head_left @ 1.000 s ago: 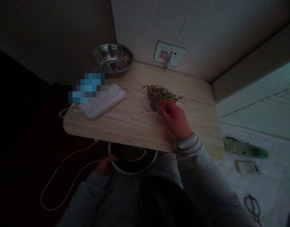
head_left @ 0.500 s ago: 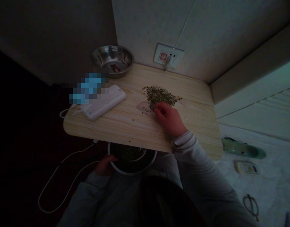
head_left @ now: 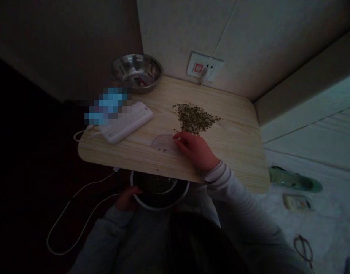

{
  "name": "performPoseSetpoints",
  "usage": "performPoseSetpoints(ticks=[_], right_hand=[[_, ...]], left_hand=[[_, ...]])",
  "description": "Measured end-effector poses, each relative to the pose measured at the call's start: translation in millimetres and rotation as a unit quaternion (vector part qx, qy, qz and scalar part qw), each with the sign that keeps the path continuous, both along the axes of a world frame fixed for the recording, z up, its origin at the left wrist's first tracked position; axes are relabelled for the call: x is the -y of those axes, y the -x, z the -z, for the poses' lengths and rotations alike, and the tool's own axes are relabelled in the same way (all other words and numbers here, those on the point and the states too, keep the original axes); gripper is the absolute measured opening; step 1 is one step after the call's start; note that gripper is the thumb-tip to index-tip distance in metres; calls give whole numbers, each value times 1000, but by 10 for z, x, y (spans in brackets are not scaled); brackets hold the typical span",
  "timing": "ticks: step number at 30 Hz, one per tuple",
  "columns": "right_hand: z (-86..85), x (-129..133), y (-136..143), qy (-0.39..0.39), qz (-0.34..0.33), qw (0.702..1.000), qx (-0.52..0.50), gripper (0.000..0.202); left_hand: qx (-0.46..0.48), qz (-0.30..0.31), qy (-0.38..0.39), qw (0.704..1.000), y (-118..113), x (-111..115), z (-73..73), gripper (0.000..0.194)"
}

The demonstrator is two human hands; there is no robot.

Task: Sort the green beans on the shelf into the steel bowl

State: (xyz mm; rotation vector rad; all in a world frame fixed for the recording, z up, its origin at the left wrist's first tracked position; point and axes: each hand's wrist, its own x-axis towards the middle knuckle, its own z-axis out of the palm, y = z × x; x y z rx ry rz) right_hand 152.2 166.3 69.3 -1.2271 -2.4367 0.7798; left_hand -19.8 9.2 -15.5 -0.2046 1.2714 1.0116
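While the right hand [head_left: 199, 152] is pinching a clear rounded piece [head_left: 162, 141] between thumb and fingers, low over the counter [head_left: 237, 156] and just nearer than the dark grains [head_left: 194, 118], the left hand [head_left: 127, 198] is clasping the bowl [head_left: 155, 209] under the counter's near edge (its thumb is showing over the rim; its other fingers are hiding); stray grains are lying beside the piece; sound practice is, in judgement, favouring a flat piece, short strokes and a level bowl.

Grains [head_left: 193, 117] on table [head_left: 234, 152] (bowl [head_left: 137, 70] behind, left).
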Motion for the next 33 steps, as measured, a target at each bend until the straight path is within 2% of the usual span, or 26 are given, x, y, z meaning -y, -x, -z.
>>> performPoseSetpoints(ticks=[12, 18, 22, 27, 33], right_hand=[[-11, 243, 23, 55, -146, 988, 1, 22], [-61, 263, -38, 107, -183, 976, -40, 20], [-81, 149, -186, 128, -138, 980, -69, 22], [-6, -58, -371, 81, -6, 992, -98, 22], [71, -209, -366, 27, 67, 991, -116, 21]], left_hand=[[4, 10, 27, 1000, 2, 9, 12, 25], [25, 4, 28, 999, -18, -25, 9, 28], [36, 7, 20, 999, -29, -32, 21, 31], [43, 17, 6, 999, -60, -23, 43, 28], [25, 22, -3, 999, -106, -37, 32, 24]])
